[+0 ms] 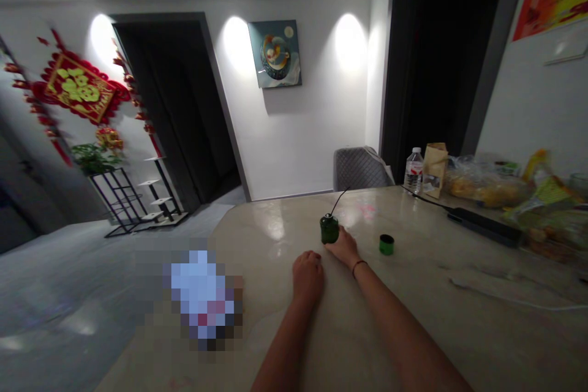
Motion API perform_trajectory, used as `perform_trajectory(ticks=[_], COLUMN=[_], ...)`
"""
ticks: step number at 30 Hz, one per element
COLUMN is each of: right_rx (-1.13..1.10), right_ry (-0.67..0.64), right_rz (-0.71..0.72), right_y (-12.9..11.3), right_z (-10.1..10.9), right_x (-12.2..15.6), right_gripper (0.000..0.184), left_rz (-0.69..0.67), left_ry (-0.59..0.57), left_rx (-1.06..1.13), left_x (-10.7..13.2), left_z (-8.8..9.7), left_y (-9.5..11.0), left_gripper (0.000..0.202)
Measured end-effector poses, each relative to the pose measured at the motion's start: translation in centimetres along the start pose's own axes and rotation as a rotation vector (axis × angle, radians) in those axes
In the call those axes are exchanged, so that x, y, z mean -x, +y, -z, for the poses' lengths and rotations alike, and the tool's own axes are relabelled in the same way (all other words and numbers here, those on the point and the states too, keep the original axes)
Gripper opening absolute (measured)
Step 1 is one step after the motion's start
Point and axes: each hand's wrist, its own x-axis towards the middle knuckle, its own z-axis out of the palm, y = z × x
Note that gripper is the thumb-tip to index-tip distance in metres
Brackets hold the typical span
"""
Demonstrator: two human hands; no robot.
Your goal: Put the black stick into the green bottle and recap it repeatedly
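My right hand (343,247), with a thin band at its wrist, is closed around the lower right side of a small dark green bottle (329,230) on the table. From the bottle's top a thin dark stick (340,200) leans up to the right. Just left of the bottle and nearer to me, my left hand (307,274) rests on the tabletop with its fingers curled in, and nothing shows in it. To the right of my right hand stands a short green cylinder (386,245) with a dark open top, apart from both hands.
The pale table (275,331) bears a blurred-out item (202,294) at left. On the right are a water bottle (413,171), a paper bag (434,169), bagged food (487,187), a black power strip (484,226) and a white cable (514,301). A grey chair (361,168) stands behind.
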Motion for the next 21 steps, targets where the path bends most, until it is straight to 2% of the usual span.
perform_trajectory(ticks=[10,16,21], right_rx=[-0.078,-0.059,-0.082], right_ry=[0.038,-0.023,0.006], right_rz=[0.026,-0.007,0.011], right_y=[0.35,0.15,0.15], right_z=[-0.1,0.17,0.25], right_x=[-0.12,-0.01,0.04], right_gripper=[0.059,0.064,0.062], left_rz=[0.008,0.001,0.006], left_ry=[-0.018,-0.028,-0.039], left_rx=[-0.013,-0.031,-0.036], left_x=[0.18,0.18,0.21], left_z=[0.31,0.51,0.47], left_y=[0.24,0.33,0.31], left_gripper=[0.03,0.029,0.029])
